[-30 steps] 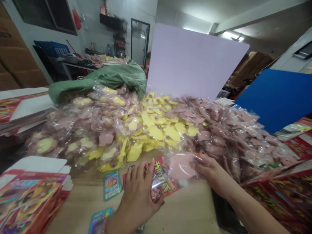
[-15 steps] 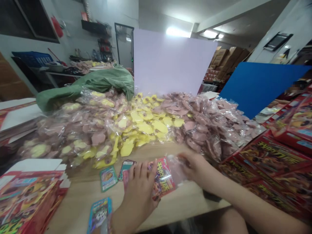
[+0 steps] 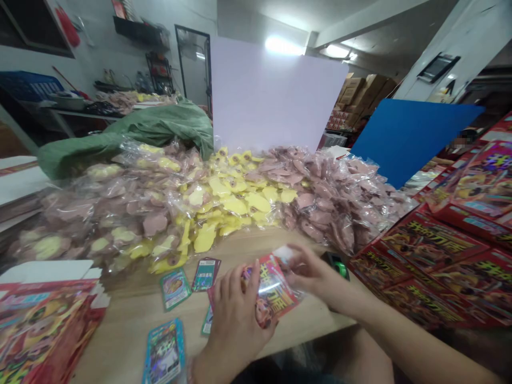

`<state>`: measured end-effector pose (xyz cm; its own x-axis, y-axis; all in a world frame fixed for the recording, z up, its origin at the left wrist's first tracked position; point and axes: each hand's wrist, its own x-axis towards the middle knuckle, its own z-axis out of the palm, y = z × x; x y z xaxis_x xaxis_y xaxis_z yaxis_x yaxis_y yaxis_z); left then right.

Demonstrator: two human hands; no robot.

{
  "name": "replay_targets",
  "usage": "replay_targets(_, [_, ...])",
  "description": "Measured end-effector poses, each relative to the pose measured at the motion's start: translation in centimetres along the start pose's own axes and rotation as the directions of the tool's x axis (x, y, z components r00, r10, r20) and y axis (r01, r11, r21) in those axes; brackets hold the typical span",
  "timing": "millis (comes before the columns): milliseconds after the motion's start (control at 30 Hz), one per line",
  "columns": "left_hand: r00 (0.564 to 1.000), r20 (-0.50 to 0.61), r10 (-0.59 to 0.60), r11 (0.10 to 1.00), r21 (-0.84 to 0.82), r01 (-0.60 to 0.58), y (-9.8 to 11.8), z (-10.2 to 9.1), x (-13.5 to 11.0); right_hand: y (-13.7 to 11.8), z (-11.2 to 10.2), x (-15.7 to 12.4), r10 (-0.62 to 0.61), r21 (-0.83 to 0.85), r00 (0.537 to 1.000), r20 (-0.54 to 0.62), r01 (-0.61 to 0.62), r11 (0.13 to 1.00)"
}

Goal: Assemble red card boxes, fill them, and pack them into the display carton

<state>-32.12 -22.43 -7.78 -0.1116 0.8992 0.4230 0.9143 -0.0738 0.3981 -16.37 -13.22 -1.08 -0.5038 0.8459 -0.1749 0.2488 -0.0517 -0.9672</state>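
Note:
A red printed box (image 3: 280, 292) with large yellow characters is held tilted above the table. My left hand (image 3: 240, 306) wraps around its left side, fingers over the top. At the right end of the box, my right hand (image 3: 310, 272) has its fingers curled in. A whitish, partly clear piece (image 3: 283, 254) shows beside those fingers; most of it is hidden. Left of my hands lie a green-edged card (image 3: 175, 289), a small stack of cards (image 3: 205, 275) and a blue-edged card pack (image 3: 164, 352). Another card (image 3: 207, 322) is partly covered by my left hand.
Bagged pink and yellow pieces (image 3: 236, 204) are heaped along the back of the table (image 3: 128, 312). Red boxes (image 3: 436, 240) are stacked at right, flattened cartons (image 3: 44, 325) at left. A black-and-green object (image 3: 338, 266) sits beyond my right wrist.
The pink bagged piece at the box's right end has mostly gone from sight. The box has tilted and shifted slightly right, uncovering more cards. The camera view has turned a little right.

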Motion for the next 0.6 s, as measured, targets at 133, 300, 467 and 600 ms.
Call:
replay_targets(133, [0.987,0.11,-0.121,0.967,-0.21,0.142,1.1,0.6,-1.9,-0.9,0.6,-2.3,0.017,-0.042,0.976,0.218,-0.008,0.999])
replay_targets(300, [0.831,0.517,0.207,0.529,-0.774,0.349,1.1,-0.6,-2.8,-0.3,-0.3,-5.2,0.094,-0.198,0.906,0.412,-0.012,0.98])
replay_targets(467, [0.899,0.426,0.106,0.265,-0.883,0.387,1.4,-0.7,-4.3,3.1,-0.5,-8.4,0.061,0.126,0.906,-0.419,-0.009,0.992])
replay_targets(600, [0.828,0.55,0.11,0.508,-0.747,0.429,2.3,0.1,-5.8,5.3,0.5,-10.6,0.339,0.599,0.941,0.011,-0.278,0.751])
